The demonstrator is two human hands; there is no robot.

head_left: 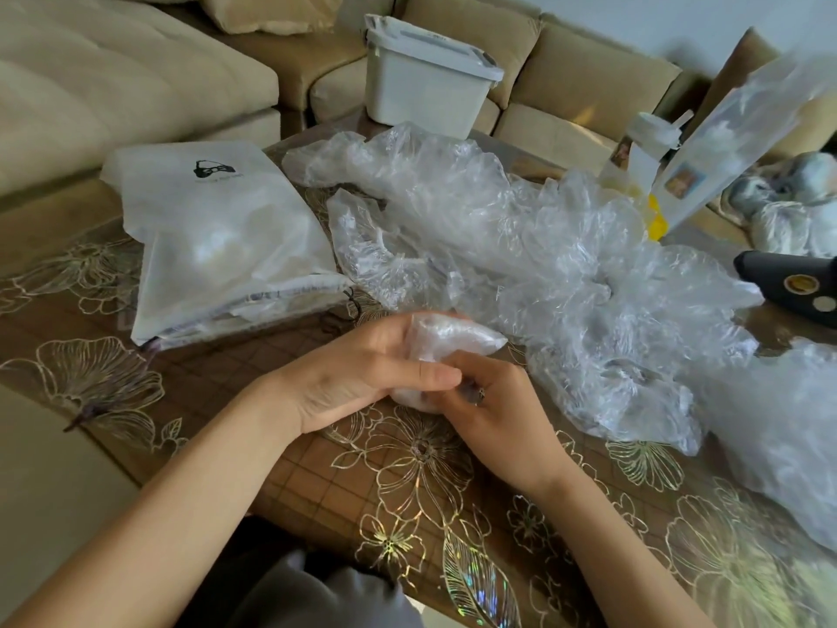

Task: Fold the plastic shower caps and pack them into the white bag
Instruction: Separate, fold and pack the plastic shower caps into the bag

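Both hands hold one small folded shower cap [453, 339] of clear plastic just above the table's middle. My left hand [358, 373] wraps it from the left, thumb across its lower part. From below right, my right hand [493, 405] pinches its lower end. The white bag [217, 237] with a black logo lies flat to the left, its drawstring mouth facing me, some pale contents showing through. A big heap of loose crumpled shower caps [521, 247] spreads across the table behind and to the right of my hands.
The table [317, 469] has a brown cloth with gold flowers. A white lidded bin [425, 79] stands at the back. A black glue gun [797, 283] lies at the right edge, a clear packet [733, 142] above it. Beige sofas surround the table.
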